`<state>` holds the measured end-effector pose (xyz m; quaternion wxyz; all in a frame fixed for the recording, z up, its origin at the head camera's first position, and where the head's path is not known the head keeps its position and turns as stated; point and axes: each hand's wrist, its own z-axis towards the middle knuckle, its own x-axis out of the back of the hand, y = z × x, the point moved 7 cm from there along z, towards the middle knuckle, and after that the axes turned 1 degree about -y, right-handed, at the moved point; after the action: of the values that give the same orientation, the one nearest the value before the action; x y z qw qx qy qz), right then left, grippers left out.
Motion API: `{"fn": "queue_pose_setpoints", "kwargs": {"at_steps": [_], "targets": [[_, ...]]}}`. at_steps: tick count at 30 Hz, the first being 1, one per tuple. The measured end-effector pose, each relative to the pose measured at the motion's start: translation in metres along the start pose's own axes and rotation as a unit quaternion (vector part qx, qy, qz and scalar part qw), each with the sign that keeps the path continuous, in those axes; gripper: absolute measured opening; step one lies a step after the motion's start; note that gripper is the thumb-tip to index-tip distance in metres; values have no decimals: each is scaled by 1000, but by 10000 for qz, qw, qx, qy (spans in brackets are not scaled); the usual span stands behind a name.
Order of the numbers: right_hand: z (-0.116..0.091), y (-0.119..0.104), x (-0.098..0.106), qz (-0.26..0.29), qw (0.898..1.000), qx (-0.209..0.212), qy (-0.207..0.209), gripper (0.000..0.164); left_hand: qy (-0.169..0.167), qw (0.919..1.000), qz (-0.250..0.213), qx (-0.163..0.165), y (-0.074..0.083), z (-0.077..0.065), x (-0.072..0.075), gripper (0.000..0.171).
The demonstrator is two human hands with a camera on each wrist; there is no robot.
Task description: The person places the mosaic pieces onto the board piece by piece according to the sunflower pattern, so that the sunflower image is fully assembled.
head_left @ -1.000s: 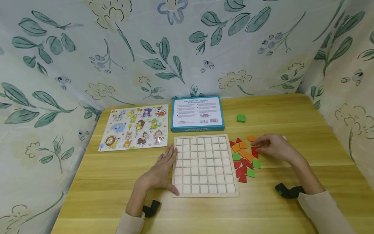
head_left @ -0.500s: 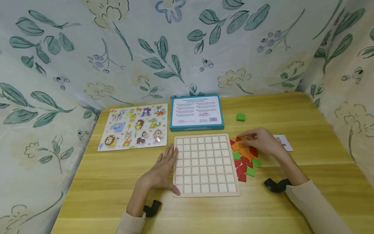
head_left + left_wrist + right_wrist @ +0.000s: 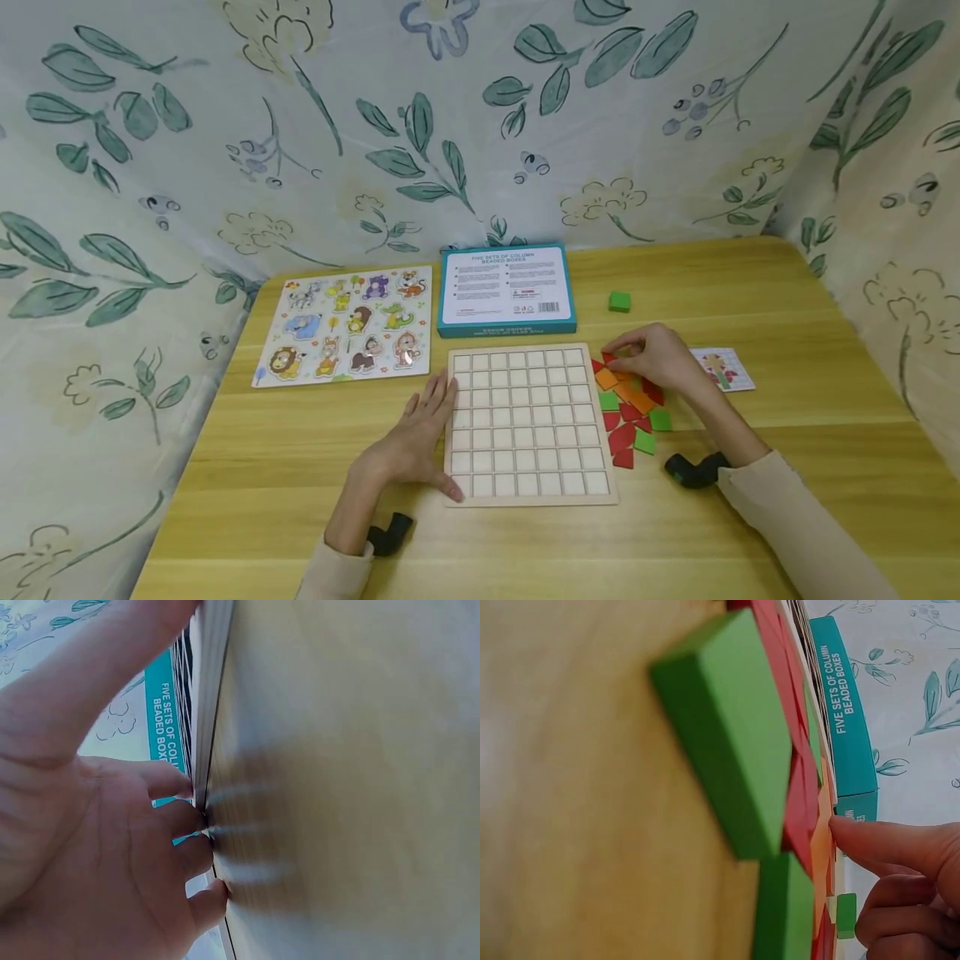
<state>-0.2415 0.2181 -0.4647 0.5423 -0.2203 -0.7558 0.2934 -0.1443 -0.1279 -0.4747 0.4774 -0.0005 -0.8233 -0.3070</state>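
The left hand (image 3: pixel 411 437) rests along the left edge of the wooden grid board (image 3: pixel 531 502), fingers at its upper side and thumb at the lower corner. In the left wrist view its fingertips meet the board's edge. At the loose pieces right of the board, the right hand (image 3: pixel 657 360) pinches a red triangle (image 3: pixel 608 358) between thumb and index finger. In the right wrist view an extended digit reaches over the orange pieces (image 3: pixel 823 847), other fingers curled. Green pieces (image 3: pixel 727 735) and red pieces (image 3: pixel 622 437) lie beside. The hand hides part of the pile.
A blue box (image 3: pixel 507 292) lies behind the board, with an animal puzzle (image 3: pixel 342 327) to its left. A green block (image 3: pixel 619 302) stands apart at the back right. A printed card (image 3: pixel 738 371) lies right of the right hand. Patterned cloth (image 3: pixel 480 125) borders the table.
The right hand has moved left from the orange disc and red pieces to the red triangle near the board, uncovering the printed card. The left hand has stayed at the board's edge.
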Motion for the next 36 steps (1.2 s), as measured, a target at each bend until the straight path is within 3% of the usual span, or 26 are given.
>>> {"fn": "queue_pose_setpoints", "kwargs": {"at_steps": [10,19,27,31,36], "targets": [[-4,-2,1,49,9999,86,-121,29,-88,9998,34,155,-2,2,0,156],[-6,-4,-2,310,9993,-37,206,26,-61,9999,25,97,-4,1,-1,156],[-7,-11,2,-264,9987,85,427,25,-74,10000,-24,55,-4,0,-1,156],[-5,-30,-8,146,9993,262,230,24,-88,9999,-46,47,-5,1,-2,157],[0,-54,-31,751,9969,172,-171,22,-130,9999,52,-10,-5,3,-3,157]]}}
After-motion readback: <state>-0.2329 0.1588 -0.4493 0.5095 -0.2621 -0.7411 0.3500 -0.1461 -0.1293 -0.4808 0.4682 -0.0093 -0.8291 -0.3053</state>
